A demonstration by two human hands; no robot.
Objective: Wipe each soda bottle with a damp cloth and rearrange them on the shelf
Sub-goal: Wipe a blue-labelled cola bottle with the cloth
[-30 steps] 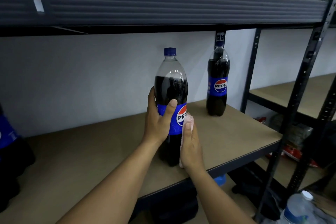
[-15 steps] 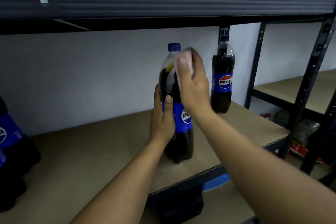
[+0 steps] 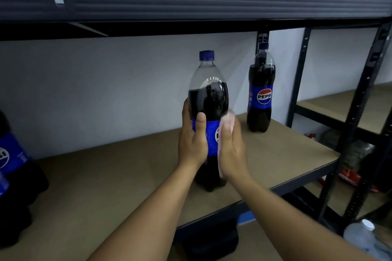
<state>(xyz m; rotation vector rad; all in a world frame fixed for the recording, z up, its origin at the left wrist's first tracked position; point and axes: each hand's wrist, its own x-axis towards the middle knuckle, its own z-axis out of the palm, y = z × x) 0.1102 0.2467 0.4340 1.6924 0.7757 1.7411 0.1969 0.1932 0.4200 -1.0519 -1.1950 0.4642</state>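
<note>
With fingers flat, the right hand [image 3: 232,150] has slid the cloth [image 3: 229,119] down the bottle [image 3: 209,95] from shoulder to label while the left hand [image 3: 192,144] grips it, so this bottle's wipe looks nearly done.

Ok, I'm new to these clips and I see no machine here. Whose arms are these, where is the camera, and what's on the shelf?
There is no robot. These are a person's two bare arms, filmed by one wide-angle camera worn on the head and looking forward and down.

The left hand grips a cola bottle around its blue label, and the bottle stands upright on the brown shelf board. The right hand presses a pale cloth flat against the bottle's side; that hand is blurred.

A second cola bottle stands further back to the right, apart from the first. Other cola bottles show at the left edge. A clear water bottle sits lower right, below the shelf.
</note>
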